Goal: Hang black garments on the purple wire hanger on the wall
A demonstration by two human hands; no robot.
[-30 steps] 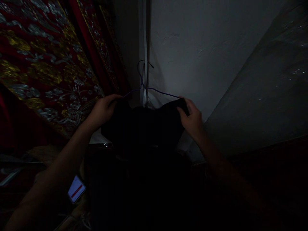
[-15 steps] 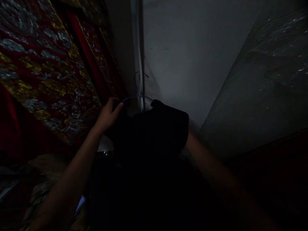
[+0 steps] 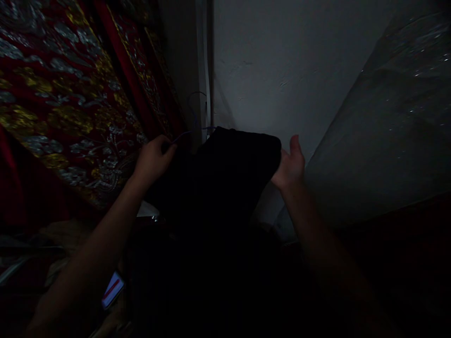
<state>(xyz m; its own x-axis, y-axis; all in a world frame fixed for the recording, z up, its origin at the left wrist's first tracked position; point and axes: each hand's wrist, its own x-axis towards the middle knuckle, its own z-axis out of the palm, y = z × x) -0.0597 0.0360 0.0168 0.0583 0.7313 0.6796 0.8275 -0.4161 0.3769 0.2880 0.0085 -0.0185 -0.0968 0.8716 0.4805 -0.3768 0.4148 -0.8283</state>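
Note:
A black short-sleeved garment (image 3: 229, 178), probably a shirt, hangs on a thin purple wire hanger (image 3: 194, 117) in front of me. My left hand (image 3: 153, 157) is closed at the garment's left shoulder, with thumb and fingers pinching the hanger's arm and the dark cloth there. At the right, my right hand (image 3: 289, 166) is open beside the sleeve edge, thumb raised and apart. Its other fingers are partly hidden behind or inside the sleeve. The garment's lower part merges into the dark.
Red cloth with gold and silver embroidery (image 3: 70, 117) hangs at the left. A pale wall (image 3: 268, 70) with a vertical strip (image 3: 207, 56) stands ahead. Clear plastic sheeting (image 3: 398, 122) covers the right side. A phone with a lit screen (image 3: 112, 290) lies at the lower left.
My right hand has come out from behind the sleeve and now shows at its edge. The garment's right shoulder has risen, and the hanger tilts left. My left hand keeps its grip.

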